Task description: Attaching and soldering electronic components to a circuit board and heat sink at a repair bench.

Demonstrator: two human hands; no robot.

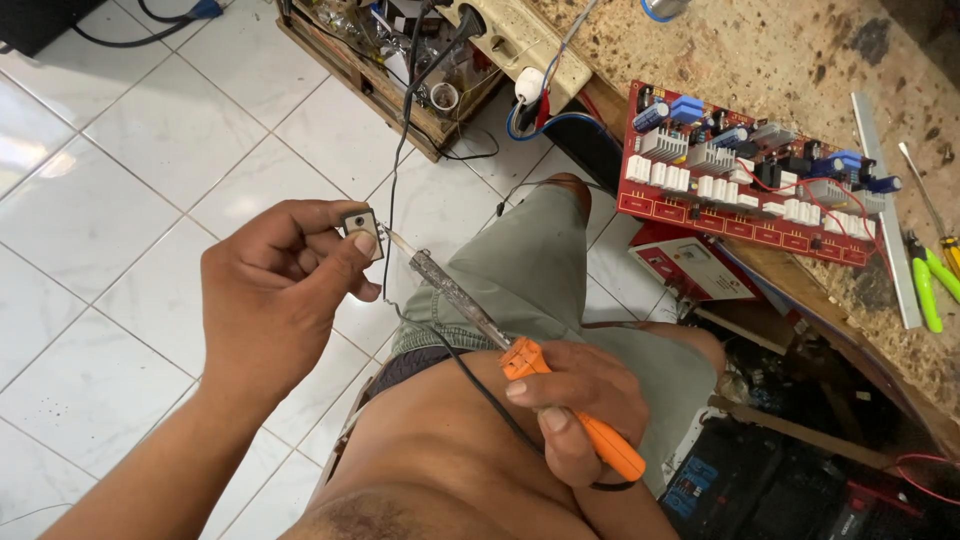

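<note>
My left hand [278,290] pinches a small flat transistor [361,226] with metal legs between thumb and fingers, held up over the tiled floor. An orange-handled soldering iron [520,355] sits in my right hand [575,400], with its dark metal tip [420,258] touching the transistor's legs. The iron's black cord runs down across my lap.
A red circuit board [745,175] with white and blue parts lies on the worn workbench [800,60] at right. Green-handled pliers [932,285] and a metal strip [885,200] lie beside it. A power strip [520,45] and wooden crate [400,90] sit above. Dark boxes [760,480] stand under the bench.
</note>
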